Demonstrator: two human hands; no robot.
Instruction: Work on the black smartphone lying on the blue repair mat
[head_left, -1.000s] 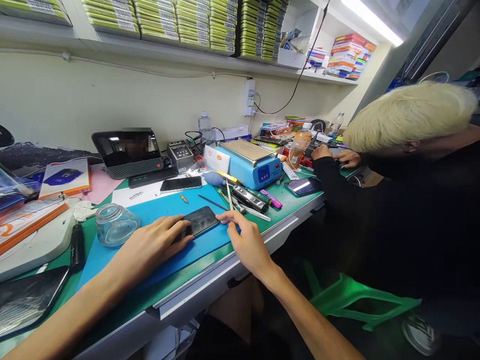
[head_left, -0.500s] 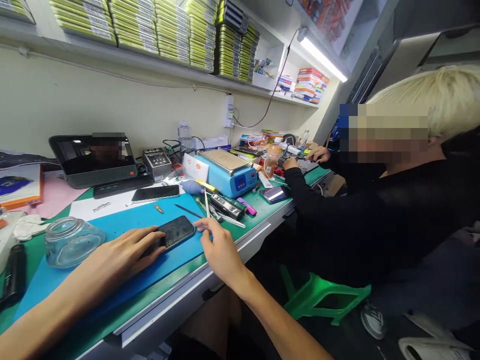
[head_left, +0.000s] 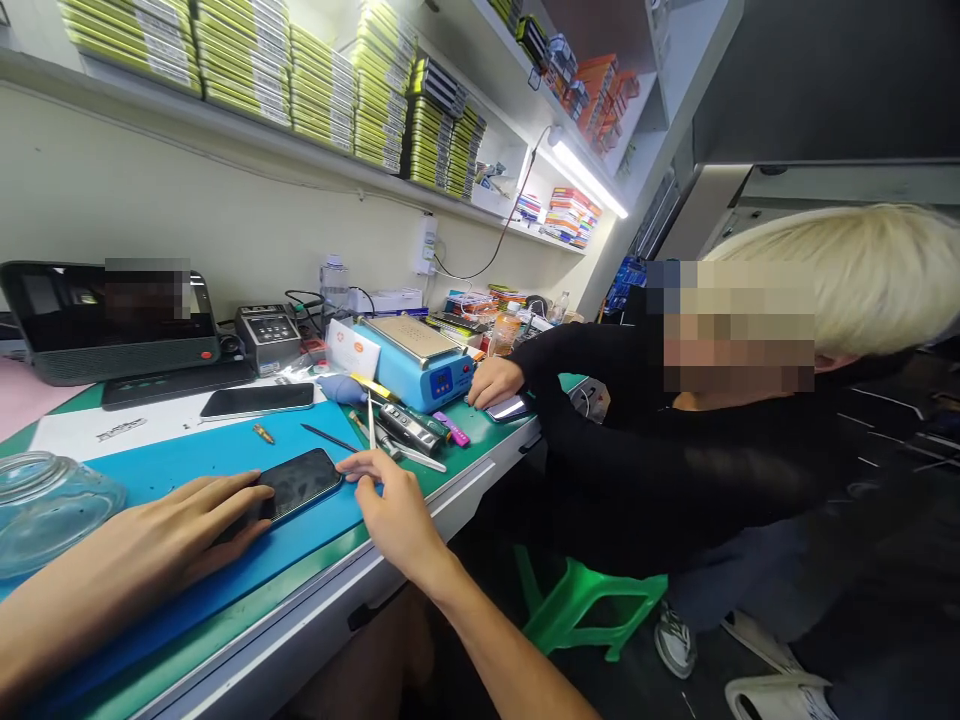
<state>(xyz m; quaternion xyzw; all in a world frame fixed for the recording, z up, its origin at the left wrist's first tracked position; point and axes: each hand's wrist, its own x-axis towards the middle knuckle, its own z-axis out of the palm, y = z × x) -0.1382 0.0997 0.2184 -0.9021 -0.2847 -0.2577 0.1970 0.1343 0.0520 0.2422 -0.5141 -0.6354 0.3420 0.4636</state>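
Observation:
A dark smartphone [head_left: 304, 485] lies screen up on the blue mat [head_left: 180, 440]. My left hand [head_left: 199, 515] rests over its left part, fingers on the glass and thumb along the near edge, holding it. At the phone's right end is my right hand [head_left: 394, 500], with bent fingers drawn together close to the edge. Whatever is between those fingertips is too small to make out. Just behind them sit pale tweezers [head_left: 371, 420] and a thin dark stick [head_left: 328, 436]. A small brass-coloured piece [head_left: 263, 433] lies beyond the phone.
A glass jar [head_left: 52, 510] stands at left. Behind are another phone [head_left: 257, 400], a blue heating plate machine [head_left: 420, 360], a blue air blower [head_left: 343, 389] and several tools. A person in black sleeves [head_left: 622, 430] sits at right, beside a green stool [head_left: 592, 600].
The view has turned right, so the bench appears shifted left. The other person's hand has come nearer, to the phone at the bench edge. My hands keep their places at the smartphone.

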